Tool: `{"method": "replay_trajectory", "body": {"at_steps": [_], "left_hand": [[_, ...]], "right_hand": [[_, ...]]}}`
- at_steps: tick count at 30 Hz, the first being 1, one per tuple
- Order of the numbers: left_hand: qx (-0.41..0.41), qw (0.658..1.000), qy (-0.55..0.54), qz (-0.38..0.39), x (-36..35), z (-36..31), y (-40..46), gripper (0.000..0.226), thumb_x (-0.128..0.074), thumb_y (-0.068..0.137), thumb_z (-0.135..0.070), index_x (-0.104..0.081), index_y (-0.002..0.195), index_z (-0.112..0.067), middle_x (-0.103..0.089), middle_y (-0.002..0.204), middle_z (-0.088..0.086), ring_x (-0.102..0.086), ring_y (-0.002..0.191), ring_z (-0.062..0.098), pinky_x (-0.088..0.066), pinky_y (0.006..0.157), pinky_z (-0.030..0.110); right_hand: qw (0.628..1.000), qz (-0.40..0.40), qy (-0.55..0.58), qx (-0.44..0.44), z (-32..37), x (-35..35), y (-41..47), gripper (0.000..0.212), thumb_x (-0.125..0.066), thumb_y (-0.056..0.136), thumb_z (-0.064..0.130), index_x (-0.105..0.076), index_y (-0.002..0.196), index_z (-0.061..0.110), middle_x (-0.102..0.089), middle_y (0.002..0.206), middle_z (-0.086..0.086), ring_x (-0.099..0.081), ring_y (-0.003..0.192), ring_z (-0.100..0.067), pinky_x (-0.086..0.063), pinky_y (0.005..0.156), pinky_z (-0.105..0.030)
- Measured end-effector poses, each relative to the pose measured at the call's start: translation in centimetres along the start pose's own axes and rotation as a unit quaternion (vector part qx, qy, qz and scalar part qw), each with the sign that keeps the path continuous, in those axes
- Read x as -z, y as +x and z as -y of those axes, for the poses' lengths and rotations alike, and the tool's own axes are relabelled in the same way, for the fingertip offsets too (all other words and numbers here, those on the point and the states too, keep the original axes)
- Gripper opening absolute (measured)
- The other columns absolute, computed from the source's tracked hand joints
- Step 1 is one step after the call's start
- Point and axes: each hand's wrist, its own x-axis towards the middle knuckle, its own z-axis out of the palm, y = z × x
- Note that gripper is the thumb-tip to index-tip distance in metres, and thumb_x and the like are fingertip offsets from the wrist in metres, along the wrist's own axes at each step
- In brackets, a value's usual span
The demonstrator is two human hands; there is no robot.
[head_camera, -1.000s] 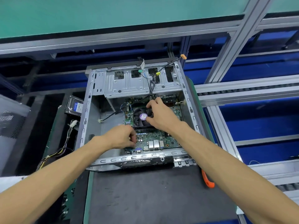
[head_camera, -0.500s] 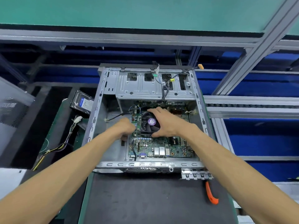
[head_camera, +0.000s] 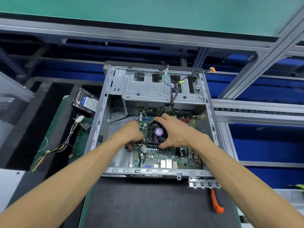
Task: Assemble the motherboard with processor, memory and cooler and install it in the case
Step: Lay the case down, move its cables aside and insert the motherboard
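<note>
The right hand (head_camera: 176, 133) spans the cooler (head_camera: 156, 133) while the left hand (head_camera: 131, 134) grips the board (head_camera: 164, 157) edge beside it, likely to seat the board in the case (head_camera: 105, 102).

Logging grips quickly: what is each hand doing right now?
Left hand: fingers curled at the motherboard edge; grip unclear.
Right hand: fingers spread around the cooler.

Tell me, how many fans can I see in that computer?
1: the cooler fan with a purple hub, mid-motherboard, between the left hand and right hand. Others may be hidden under the drive cage.
</note>
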Motion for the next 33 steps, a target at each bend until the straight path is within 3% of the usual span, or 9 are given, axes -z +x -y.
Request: {"method": "replay_trajectory", "body": {"at_steps": [3,8,11,15,17,25,33], "left_hand": [[-0.008,1.0,0.007,-0.003,-0.3,0.2,0.3,0.049,-0.05,0.093,-0.006,-0.03,0.138,-0.005,-0.07,0.087,0.02,-0.07,0.049,0.026,-0.059,0.047,0.038],[-0.008,1.0,0.019,0.011,-0.7,0.6,0.6,0.061,-0.051,0.096,-0.009,-0.019,0.148,-0.004,-0.072,0.072,0.02,-0.07,0.05,0.026,-0.06,0.049,0.039],[-0.002,1.0,0.026,0.002,-0.8,0.5,0.8,0.049,-0.05,0.095,-0.003,-0.03,0.139,-0.001,-0.073,0.069,0.02,-0.071,0.052,0.028,-0.061,0.053,0.042],[-0.004,0.999,0.045,-0.003,-0.7,0.9,0.9,0.008,-0.051,0.092,-0.003,-0.05,0.097,0.003,-0.07,0.06,0.018,-0.069,0.047,0.027,-0.058,0.045,0.037],[-0.009,0.998,0.055,0.003,-0.9,1.1,1.1,0.007,-0.05,0.092,-0.001,-0.048,0.085,0.001,-0.07,0.061,0.02,-0.069,0.047,0.028,-0.06,0.049,0.04],[0.027,0.993,0.078,0.088,-1.8,1.8,2.1,0.018,-0.058,0.094,-0.005,-0.06,0.085,0.011,-0.072,0.065,0.019,-0.073,0.058,0.03,-0.063,0.063,0.043],[0.057,0.989,0.08,0.112,-2.0,1.6,2.8,0.024,-0.065,0.094,-0.007,-0.054,0.087,0.013,-0.073,0.069,0.021,-0.074,0.062,0.031,-0.063,0.064,0.044]], "right_hand": [[1.0,0.003,-0.003,0.002,0.2,0.1,0.2,0.112,-0.088,0.065,0.047,-0.025,0.154,0.019,-0.04,0.14,-0.005,-0.045,0.123,-0.029,-0.044,0.106,-0.043],[1.0,0.014,0.001,0.012,-0.1,0.5,0.2,0.113,-0.088,0.063,0.048,-0.026,0.154,0.02,-0.041,0.138,-0.002,-0.045,0.121,-0.027,-0.045,0.104,-0.044],[1.0,0.001,0.009,0.016,-0.2,0.7,0.3,0.113,-0.086,0.064,0.049,-0.026,0.155,0.022,-0.042,0.134,0.0,-0.045,0.117,-0.025,-0.046,0.1,-0.043],[1.0,-0.007,0.009,0.023,0.2,0.7,0.2,0.11,-0.086,0.066,0.048,-0.025,0.155,0.025,-0.042,0.136,0.001,-0.043,0.12,-0.022,-0.046,0.102,-0.042],[1.0,-0.002,0.01,0.021,0.4,0.6,0.0,0.109,-0.087,0.065,0.047,-0.027,0.153,0.024,-0.043,0.135,0.001,-0.044,0.119,-0.023,-0.046,0.102,-0.044],[0.999,0.047,0.002,0.012,0.5,0.1,-0.7,0.106,-0.089,0.061,0.047,-0.027,0.144,0.025,-0.038,0.138,0.0,-0.041,0.122,-0.025,-0.046,0.102,-0.047],[0.997,0.051,-0.051,0.019,1.5,0.1,-0.4,0.11,-0.084,0.061,0.066,-0.028,0.144,0.02,-0.034,0.152,-0.008,-0.038,0.136,-0.032,-0.041,0.111,-0.05]]}}
